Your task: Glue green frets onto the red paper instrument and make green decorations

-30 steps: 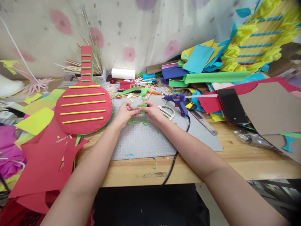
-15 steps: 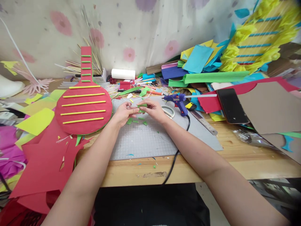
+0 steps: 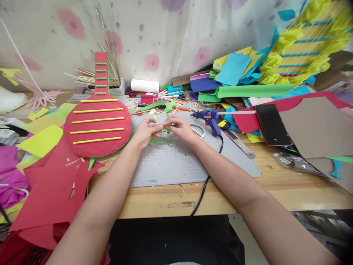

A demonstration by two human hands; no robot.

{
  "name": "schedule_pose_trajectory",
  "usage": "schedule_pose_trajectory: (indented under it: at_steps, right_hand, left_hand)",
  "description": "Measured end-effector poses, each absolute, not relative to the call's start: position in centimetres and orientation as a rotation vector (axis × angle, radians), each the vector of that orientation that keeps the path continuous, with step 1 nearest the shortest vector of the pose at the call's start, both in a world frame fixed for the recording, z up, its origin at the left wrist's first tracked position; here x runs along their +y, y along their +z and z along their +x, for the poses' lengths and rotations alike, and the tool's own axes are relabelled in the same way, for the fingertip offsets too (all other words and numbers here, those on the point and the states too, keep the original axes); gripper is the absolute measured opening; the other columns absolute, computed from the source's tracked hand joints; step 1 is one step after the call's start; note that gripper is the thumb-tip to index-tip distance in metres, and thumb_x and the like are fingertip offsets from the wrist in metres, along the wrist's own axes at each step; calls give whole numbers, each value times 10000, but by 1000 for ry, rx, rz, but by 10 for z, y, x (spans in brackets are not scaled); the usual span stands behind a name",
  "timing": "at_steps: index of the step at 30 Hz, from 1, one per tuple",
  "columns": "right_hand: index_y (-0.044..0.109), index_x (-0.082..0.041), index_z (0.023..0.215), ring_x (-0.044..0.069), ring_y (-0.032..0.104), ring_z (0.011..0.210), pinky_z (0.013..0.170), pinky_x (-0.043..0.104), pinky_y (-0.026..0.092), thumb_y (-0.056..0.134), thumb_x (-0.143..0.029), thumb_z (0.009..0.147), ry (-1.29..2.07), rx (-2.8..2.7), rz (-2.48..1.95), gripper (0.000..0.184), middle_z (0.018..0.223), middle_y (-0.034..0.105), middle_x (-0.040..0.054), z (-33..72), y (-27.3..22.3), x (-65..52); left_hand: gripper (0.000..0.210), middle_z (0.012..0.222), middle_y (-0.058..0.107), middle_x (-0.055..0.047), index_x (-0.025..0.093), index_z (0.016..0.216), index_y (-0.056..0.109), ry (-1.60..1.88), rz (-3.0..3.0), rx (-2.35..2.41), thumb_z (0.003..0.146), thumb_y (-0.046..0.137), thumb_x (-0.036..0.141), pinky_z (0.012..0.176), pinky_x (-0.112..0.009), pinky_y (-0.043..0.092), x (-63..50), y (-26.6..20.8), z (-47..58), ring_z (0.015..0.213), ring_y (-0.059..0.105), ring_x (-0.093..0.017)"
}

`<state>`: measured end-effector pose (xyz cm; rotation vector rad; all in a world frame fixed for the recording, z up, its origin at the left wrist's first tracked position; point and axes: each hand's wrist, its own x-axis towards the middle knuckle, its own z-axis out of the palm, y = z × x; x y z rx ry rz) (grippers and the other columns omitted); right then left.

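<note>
Both grips, left hand and right hand, pinched shut on a light, floppy green paper strip at frame centre, best held by its ends.

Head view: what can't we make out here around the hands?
- Green paper piece: mostly covered by the fingers of the left hand and right hand; shape unclear.
- Scissors: partly behind the right hand.
- Glue gun cord: runs off the table edge.
- Phone: screen dark.

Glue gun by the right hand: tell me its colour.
The glue gun is blue, with a yellow trigger, seen in the head view lying right of the right hand.
</note>
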<state>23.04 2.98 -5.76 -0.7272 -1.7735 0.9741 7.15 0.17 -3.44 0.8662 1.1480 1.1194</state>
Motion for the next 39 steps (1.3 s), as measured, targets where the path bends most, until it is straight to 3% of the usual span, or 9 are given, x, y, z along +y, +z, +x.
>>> schedule_pose_trajectory:
  at_steps: [5,10,16,20,27,33,39]
  right_hand:
    - [656,-196,765,132,538,760,587,246,471,630,-258,680,1118,-1699,-742,108,817,546,25,228,-57,28]
    - [567,-219,894,97,500,665,561,235,454,642,-227,609,1360,-1518,-716,294,811,526,-14,226,-58,27]
    - [554,-191,845,112,529,717,654,267,462,572,-263,643,1501,-1472,-737,215,819,542,-11,229,-56,25]
    - [544,-182,771,117,519,695,648,279,454,594,-365,689,1368,-1511,-894,208,765,541,-9,225,-55,24]
    - [521,-181,728,92,488,611,610,261,417,642,-268,649,1249,-1556,-950,168,687,542,-30,221,-63,30]
    - [531,-183,756,89,507,620,607,255,447,697,-314,619,1296,-1549,-937,252,710,554,-27,223,-62,31]
    - [516,-183,723,84,519,589,550,239,479,661,-387,685,1411,-1480,-973,253,673,544,-33,221,-62,30]
  left_hand:
    - [445,592,623,36,178,755,423,1110,899,1192,499,785,137,371,-143,392,1,-32,72,502,594,-105]
    - [469,607,625,37,181,751,428,1128,930,1188,470,803,165,365,-149,398,2,-34,69,523,601,-113]
    - [463,649,654,10,182,737,423,1160,1010,1220,469,801,193,426,-195,462,3,-37,69,567,621,-134]
    - [443,622,645,21,186,744,414,1190,1068,1241,490,777,169,465,-216,487,2,-36,72,567,622,-137]
    - [399,610,644,28,187,761,407,1195,1058,1259,534,727,113,499,-239,511,2,-38,74,554,617,-129]
    - [412,626,645,25,191,758,396,1214,1039,1249,537,736,114,514,-235,510,2,-37,75,583,629,-133]
    - [424,635,645,13,184,809,438,1195,1029,1225,541,766,163,534,-256,523,1,-37,74,610,638,-147]
